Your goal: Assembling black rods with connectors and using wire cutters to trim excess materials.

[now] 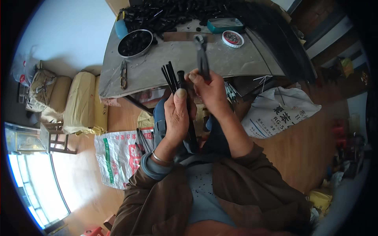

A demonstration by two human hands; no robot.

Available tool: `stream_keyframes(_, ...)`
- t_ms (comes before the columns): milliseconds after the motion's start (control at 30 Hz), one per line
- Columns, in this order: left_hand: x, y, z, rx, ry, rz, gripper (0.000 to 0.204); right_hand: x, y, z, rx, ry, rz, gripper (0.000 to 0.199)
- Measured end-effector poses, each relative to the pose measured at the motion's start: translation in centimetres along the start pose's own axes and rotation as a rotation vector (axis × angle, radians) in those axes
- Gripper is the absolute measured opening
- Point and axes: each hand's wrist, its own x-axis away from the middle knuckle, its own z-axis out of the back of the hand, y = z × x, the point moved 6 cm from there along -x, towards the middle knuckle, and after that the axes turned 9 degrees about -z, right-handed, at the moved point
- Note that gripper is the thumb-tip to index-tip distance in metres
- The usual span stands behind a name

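My left hand [177, 114] grips a bundle of thin black rods [170, 76] that fan upward past my thumb and run down over my lap. One thicker black tube [181, 78] stands out of the bundle beside my thumb. My right hand [210, 88] is closed around dark pliers [202, 55], jaws pointing up and away over the table edge. The two hands touch just in front of a grey worktable [236, 59].
On the table lie a metal bowl of black pieces [135, 42], a teal tin [224, 24], a round white lid [232, 38], a second tool [124, 74] and a heap of black parts [173, 13]. White sacks [281, 110] [118, 155] flank my knees; wrapped bundles [80, 104] lie left.
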Motion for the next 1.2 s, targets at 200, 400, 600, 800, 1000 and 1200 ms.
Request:
stream_keyframes(200, -0.9, -0.8, 1.1, -0.043, -0.1, 0.075, 0.062, 0.2, 1.5, 0.5, -0.101, -0.142, -0.214, 0.023)
stream_keyframes(400, -1.4, 0.1, 1.9, -0.003, -0.03, 0.039, 0.068, 2.7, 0.8, -1.6, -0.172, -0.222, -0.235, 0.017)
stream_keyframes(600, -1.0, -0.2, 2.1, 0.013, -0.041, 0.055, 0.07, 2.9, 1.2, -2.1, -0.109, -0.275, -0.165, 0.023)
stream_keyframes(800, -0.8, 0.1, 2.2, 0.042, -0.017, 0.05, 0.068, 3.0, 1.1, -2.6, -0.118, -0.269, -0.2, 0.018)
stream_keyframes(1000, -0.8, 0.0, 2.3, 0.091, -0.01, 0.048, 0.065, 3.3, 0.8, -2.6, -0.097, -0.26, -0.177, 0.017)
stream_keyframes(1200, -0.7, 0.3, 2.3, 0.079, 0.005, 0.057, 0.063, 3.0, 1.5, -2.5, -0.076, -0.239, -0.196, 0.017)
